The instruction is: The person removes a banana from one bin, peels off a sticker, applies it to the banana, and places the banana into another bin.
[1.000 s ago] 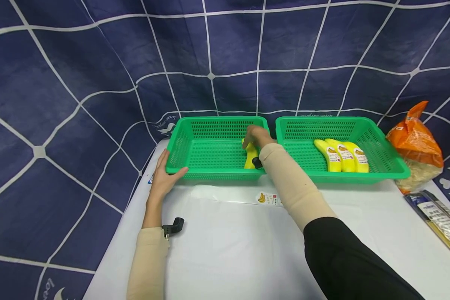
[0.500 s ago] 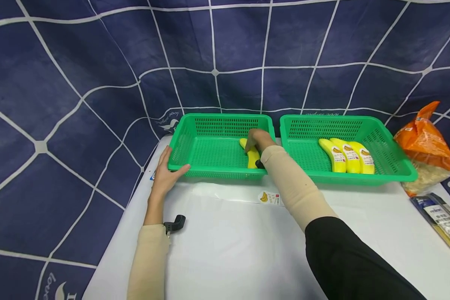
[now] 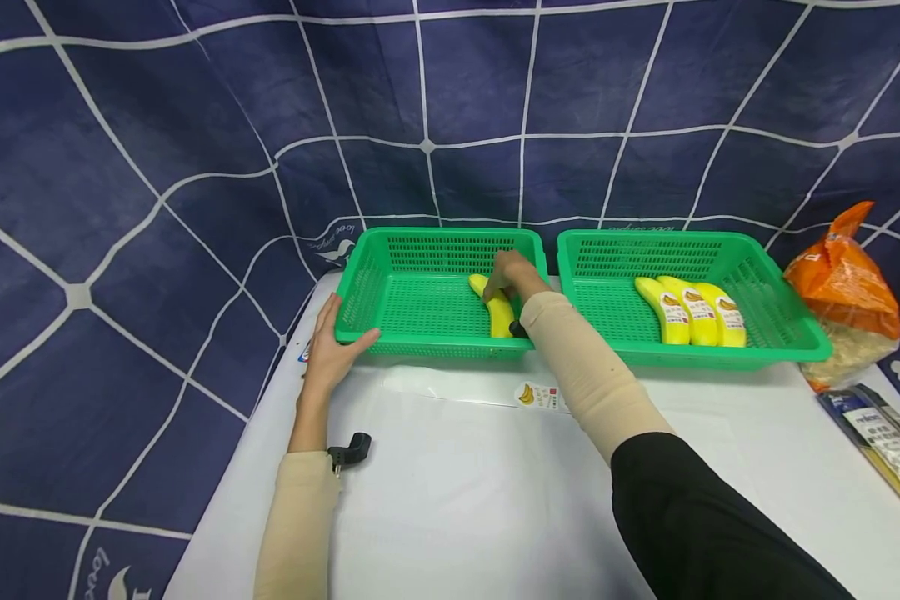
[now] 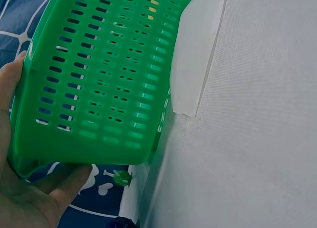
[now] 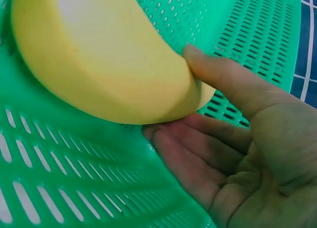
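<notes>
In the left green basket (image 3: 427, 343) lies a smooth yellow banana (image 3: 501, 317). My right hand (image 3: 512, 273) pinches it near one end, thumb on one side and fingertips on the other, as the right wrist view of the banana (image 5: 124, 55) shows. My left hand (image 3: 330, 346) holds the same basket by its front left corner, thumb at the front rim and fingers along the left end. The left wrist view has the basket wall (image 4: 104, 79) between thumb and fingers. Part of the banana is hidden behind my right hand in the head view.
Close on the right stands another green basket (image 3: 592, 317) with three labelled bananas (image 3: 693, 312) side by side. Beyond it are an orange-topped bag (image 3: 843, 292) and a flat package (image 3: 881, 442). A strip with a banana sticker (image 3: 536, 395) lies in front of the baskets.
The banana's far end has shifted left and now points further from the basket's right wall. My right hand stays at it; the left hand has kept its place on the basket corner.
</notes>
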`<state>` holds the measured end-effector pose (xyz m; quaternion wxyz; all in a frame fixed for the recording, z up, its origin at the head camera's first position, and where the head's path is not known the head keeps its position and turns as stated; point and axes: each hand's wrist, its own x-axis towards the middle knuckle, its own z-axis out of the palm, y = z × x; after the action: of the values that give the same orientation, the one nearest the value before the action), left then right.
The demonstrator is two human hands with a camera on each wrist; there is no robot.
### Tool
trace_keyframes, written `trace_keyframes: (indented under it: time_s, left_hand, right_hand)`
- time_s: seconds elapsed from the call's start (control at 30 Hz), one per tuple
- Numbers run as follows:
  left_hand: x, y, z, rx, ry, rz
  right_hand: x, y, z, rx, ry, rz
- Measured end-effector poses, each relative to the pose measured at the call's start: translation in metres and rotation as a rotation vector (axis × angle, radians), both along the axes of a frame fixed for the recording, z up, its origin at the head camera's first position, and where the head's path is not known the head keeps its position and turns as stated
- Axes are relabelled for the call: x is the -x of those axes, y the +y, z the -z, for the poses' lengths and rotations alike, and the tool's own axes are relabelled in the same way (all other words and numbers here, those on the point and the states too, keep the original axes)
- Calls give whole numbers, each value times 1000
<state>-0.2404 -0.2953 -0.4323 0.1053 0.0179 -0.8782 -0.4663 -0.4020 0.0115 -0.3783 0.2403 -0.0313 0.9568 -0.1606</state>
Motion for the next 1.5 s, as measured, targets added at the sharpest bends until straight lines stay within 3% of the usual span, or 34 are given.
trace_keyframes:
  time_s: [0.37,0.53,0.83,1.2,1.5]
  left_hand:
    - [-2,2,0,-6,-1,-7]
    - [-2,2,-2,-6,-6,-15]
    - [-5,3,-2,-16,-18,-5]
    - [4,1,-8,13,-24,-5]
    - [-3,3,-7,26,-44,-14]
  right_hand:
    - [-4,-1,-18,55,135,-17]
    - [-6,1,-37,53,218,-11]
    - [-27,14,-75,61,284,5]
    - [-75,41,-118,63,399,10]
    - [-134,70,-121,125,471,32]
